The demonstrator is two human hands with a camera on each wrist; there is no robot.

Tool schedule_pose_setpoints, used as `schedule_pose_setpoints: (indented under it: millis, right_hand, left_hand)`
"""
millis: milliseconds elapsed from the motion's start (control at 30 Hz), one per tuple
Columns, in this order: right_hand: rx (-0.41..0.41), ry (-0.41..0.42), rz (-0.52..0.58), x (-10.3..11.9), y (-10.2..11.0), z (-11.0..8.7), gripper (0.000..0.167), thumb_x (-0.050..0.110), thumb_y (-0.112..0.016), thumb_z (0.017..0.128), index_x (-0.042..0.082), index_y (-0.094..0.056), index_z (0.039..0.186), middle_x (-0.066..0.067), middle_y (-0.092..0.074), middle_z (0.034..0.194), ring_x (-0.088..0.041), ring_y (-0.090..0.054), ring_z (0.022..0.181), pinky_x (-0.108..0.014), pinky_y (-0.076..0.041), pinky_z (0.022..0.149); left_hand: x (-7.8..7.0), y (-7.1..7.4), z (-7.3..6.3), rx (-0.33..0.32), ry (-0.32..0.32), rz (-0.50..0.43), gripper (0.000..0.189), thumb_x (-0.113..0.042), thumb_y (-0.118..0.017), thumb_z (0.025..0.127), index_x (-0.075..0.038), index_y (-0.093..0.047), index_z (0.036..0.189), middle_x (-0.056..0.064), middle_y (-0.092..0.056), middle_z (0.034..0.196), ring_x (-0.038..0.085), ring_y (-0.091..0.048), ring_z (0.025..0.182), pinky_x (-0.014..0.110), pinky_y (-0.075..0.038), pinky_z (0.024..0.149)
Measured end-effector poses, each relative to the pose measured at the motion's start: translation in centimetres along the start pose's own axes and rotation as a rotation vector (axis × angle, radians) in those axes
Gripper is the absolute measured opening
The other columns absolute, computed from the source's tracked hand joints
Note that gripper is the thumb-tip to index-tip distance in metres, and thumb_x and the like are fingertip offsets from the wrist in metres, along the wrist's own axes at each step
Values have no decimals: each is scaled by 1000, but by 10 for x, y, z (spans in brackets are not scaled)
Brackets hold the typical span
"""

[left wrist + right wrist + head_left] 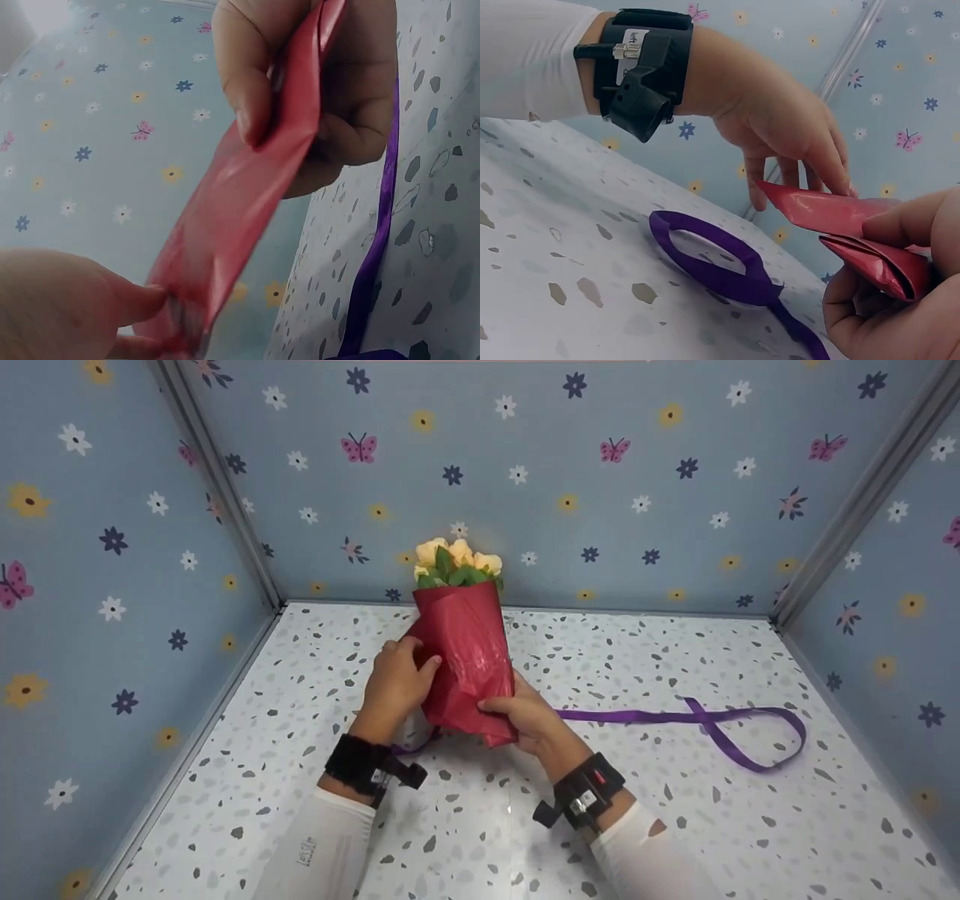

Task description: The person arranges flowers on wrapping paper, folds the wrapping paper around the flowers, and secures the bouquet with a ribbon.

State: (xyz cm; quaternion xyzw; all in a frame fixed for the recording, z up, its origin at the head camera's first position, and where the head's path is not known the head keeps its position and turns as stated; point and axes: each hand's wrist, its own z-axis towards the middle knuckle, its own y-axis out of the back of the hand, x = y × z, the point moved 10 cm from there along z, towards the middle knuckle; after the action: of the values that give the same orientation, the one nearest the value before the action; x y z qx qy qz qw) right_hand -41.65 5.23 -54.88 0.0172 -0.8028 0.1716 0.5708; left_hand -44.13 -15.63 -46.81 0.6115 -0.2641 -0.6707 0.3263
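A bouquet of pale peach roses (459,556) with green leaves is wrapped in shiny red paper (469,649), blossoms toward the back wall. My right hand (531,716) grips the narrow lower end of the wrap, thumb on top and fingers curled underneath. At the wrap's left side, my left hand (397,679) pinches the paper between thumb and fingers; the left wrist view shows this pinch low in the frame. Folded layers of the red paper (885,262) show in the right hand's grip. The stems are hidden inside the wrap.
A purple ribbon (637,717) lies on the speckled white tabletop (465,825), running right from under the bouquet into a loop. Its other end (409,748) shows by my left wrist. Blue flower-patterned panels (645,532) stand at the back and both sides.
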Motion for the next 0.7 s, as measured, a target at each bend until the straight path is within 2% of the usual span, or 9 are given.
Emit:
schedule_pose_setpoints:
  millis: [100, 167, 233, 300, 367, 433, 467, 567, 700]
  right_hand:
    - [-10, 20, 15, 9, 9, -5, 101, 2, -82, 92, 30, -35, 176, -19, -59, 158, -32, -76, 126, -39, -69, 96]
    - [-7, 41, 19, 16, 14, -9, 100, 3, -83, 92, 30, -35, 175, -18, -57, 159, -34, -73, 131, -39, -68, 97]
    - [2, 63, 19, 22, 20, -13, 100, 3, -84, 92, 32, -36, 175, -17, -55, 160, -34, -69, 137, -40, -68, 100]
    - [16, 88, 24, 27, 26, -16, 101, 2, -84, 91, 31, -35, 174, -16, -53, 161, -35, -64, 143, -41, -66, 105]
    - [19, 98, 30, 30, 33, -19, 102, 1, -85, 90, 33, -35, 174, -15, -53, 161, -35, -62, 145, -42, -65, 107]
    - [24, 115, 45, 34, 41, -22, 105, 0, -84, 90, 33, -32, 175, -15, -53, 160, -33, -63, 143, -41, -65, 106]
    - [26, 126, 56, 36, 45, -23, 105, -2, -83, 90, 32, -31, 175, -15, -53, 159, -31, -65, 140, -39, -66, 104]
    - [19, 171, 80, 42, 59, -29, 107, -3, -79, 92, 32, -26, 177, -19, -54, 154, -28, -77, 119, -37, -71, 76]
    - [5, 237, 138, 51, 73, -36, 101, -1, -74, 97, 31, -24, 179, -19, -55, 152, -25, -82, 103, -34, -70, 71]
  left_hand:
    - [4, -3, 4, -24, 58, -147, 84, -52, -60, 114, -4, -29, 175, 35, -46, 164, 52, -50, 155, 68, -46, 126]
    - [3, -8, 6, -25, 80, -270, 95, -56, -56, 115, -7, -8, 180, 36, -37, 173, 52, -42, 164, 67, -39, 133]
    - [0, -14, 7, -28, 88, -415, 98, -54, -56, 116, -11, 3, 181, 34, -33, 178, 48, -38, 167, 64, -35, 137]
    - [-7, -20, 7, -28, 90, -559, 96, -45, -61, 116, -13, 2, 181, 31, -35, 179, 45, -40, 167, 62, -36, 137]
    - [-15, -27, 6, -39, 92, -694, 90, -33, -67, 114, -13, -9, 180, 29, -42, 175, 43, -46, 163, 60, -42, 134]
    - [-23, -30, 4, -69, 95, -779, 86, -23, -74, 111, -11, -21, 178, 27, -51, 167, 42, -56, 155, 59, -52, 126]
    - [-27, -32, 4, -85, 91, -805, 84, -18, -75, 110, -9, -25, 176, 28, -56, 162, 42, -62, 149, 58, -56, 121]
    - [-37, -38, 1, -120, 74, -841, 79, -12, -78, 108, -7, -33, 172, 27, -64, 152, 41, -71, 137, 55, -64, 111]
    - [-46, -49, 0, -124, 45, -852, 75, -10, -78, 107, -5, -36, 169, 26, -63, 153, 41, -70, 138, 54, -64, 112]
